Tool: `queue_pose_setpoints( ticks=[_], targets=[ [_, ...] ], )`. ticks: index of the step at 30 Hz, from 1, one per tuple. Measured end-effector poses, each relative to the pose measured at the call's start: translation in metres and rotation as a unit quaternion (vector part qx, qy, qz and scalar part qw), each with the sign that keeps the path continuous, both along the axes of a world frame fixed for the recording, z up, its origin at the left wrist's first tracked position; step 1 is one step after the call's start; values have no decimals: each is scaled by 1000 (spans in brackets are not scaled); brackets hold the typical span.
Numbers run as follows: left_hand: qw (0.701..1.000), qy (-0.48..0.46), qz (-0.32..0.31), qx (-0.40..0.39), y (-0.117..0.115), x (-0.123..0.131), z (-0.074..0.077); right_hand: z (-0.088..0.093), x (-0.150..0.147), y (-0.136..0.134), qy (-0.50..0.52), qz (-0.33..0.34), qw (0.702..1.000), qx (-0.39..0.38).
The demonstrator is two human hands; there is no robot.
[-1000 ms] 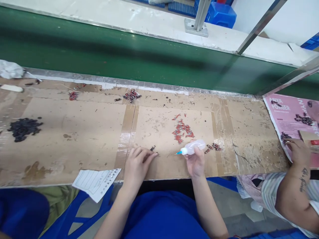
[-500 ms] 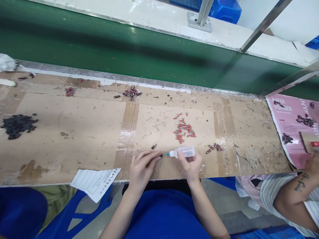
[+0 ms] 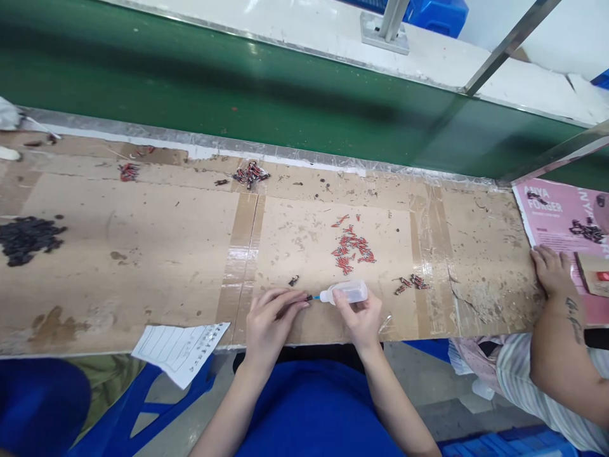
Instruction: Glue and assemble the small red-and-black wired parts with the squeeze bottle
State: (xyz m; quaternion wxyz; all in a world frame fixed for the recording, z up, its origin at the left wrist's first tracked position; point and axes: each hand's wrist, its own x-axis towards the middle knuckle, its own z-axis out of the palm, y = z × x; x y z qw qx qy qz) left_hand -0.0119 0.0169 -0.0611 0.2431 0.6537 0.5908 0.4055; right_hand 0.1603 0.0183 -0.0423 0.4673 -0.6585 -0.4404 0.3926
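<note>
Between the thumb and fingers of my left hand (image 3: 272,317) is pinched a small black part (image 3: 309,298), too small to name exactly. My right hand (image 3: 360,316) grips a translucent squeeze bottle (image 3: 349,292), lying nearly level. Its blue needle tip (image 3: 316,298) points left and meets the black part or comes very close. Just beyond my hands lies a scatter of small red pieces (image 3: 352,247). One small dark piece (image 3: 294,280) rests beyond my left fingers. Right of the bottle sits a little cluster of dark-and-red pieces (image 3: 413,282).
A black heap (image 3: 31,238) lies far left, and a mixed pile (image 3: 251,174) sits at the back. A paper sheet (image 3: 183,349) overhangs the cardboard's front edge (image 3: 109,350). At right, a co-worker's hand (image 3: 552,270) rests by a pink sheet (image 3: 547,219). A green belt (image 3: 285,101) runs behind.
The squeeze bottle and my right hand have shifted slightly left, bringing the needle tip to the black part. The co-worker's hand has moved left onto the cardboard.
</note>
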Motion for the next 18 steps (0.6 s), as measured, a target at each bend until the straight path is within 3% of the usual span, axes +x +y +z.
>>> queue_pose_setpoints(
  ticks=[18],
  targets=[
    [999,-29,15,-22,1,1,2,1,0,1,36,-25,999,1]
  ],
)
